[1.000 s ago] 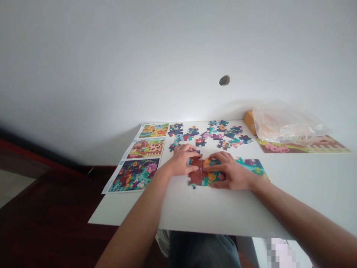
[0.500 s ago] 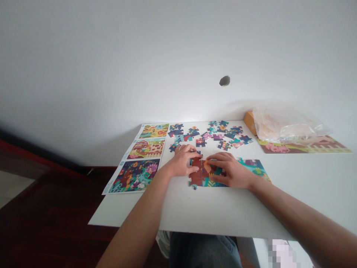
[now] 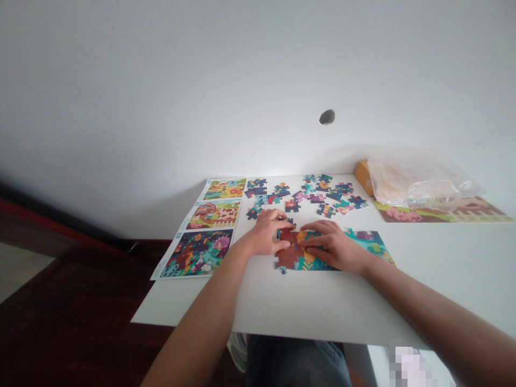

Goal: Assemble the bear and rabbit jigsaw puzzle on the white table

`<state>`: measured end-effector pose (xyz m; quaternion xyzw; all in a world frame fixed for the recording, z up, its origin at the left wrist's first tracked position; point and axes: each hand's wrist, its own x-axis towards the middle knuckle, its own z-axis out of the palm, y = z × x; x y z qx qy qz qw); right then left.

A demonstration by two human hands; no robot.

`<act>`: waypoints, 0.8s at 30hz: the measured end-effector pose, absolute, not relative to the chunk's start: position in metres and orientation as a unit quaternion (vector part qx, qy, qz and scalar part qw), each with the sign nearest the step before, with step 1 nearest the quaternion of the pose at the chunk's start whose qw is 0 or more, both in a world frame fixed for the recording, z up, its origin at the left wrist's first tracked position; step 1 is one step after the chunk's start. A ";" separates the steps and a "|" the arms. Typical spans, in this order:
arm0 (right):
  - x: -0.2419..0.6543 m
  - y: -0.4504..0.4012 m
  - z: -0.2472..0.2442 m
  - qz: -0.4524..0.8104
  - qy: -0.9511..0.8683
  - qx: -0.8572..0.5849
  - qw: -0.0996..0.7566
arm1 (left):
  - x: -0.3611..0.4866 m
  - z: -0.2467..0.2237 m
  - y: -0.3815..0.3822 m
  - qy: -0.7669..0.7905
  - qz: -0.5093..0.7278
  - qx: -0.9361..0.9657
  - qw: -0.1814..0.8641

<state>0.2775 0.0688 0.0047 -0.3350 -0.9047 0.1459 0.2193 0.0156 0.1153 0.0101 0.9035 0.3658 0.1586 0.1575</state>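
Note:
A partly joined jigsaw puzzle [image 3: 318,263] lies flat on the white table, brown at its left end and teal at its right. My left hand [image 3: 268,232] grips that left end, thumb on the brown part and fingers curled over the upper edge. From the right, my right hand [image 3: 332,244] reaches over the middle, its fingertips closed on an orange puzzle piece [image 3: 301,236] that sits level with the pieces around it. The palm hides part of the puzzle. Just beyond my hands, several loose puzzle pieces [image 3: 292,206] are scattered.
At left lies a sheet with three printed pictures [image 3: 197,253]. A clear plastic bag [image 3: 423,180] rests against an orange box [image 3: 363,176] at the back right, over a farm-picture strip [image 3: 439,215]. The wall [image 3: 258,97] stands behind the table [image 3: 282,309].
The orange piece, tilted under my right fingers before, now lies flat among its neighbours. My left hand keeps its place on the puzzle. The whole view has shifted slightly.

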 end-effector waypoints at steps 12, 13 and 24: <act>0.276 0.069 0.006 0.146 -0.900 -0.339 0.232 | 0.014 0.010 0.118 0.368 0.174 0.901 0.150; 0.277 0.069 0.006 0.144 -0.895 -0.345 0.246 | 0.012 0.009 0.119 0.374 0.187 0.897 0.144; 0.279 0.072 0.005 0.119 -0.887 -0.357 0.269 | 0.015 0.007 0.119 0.350 0.200 0.901 0.161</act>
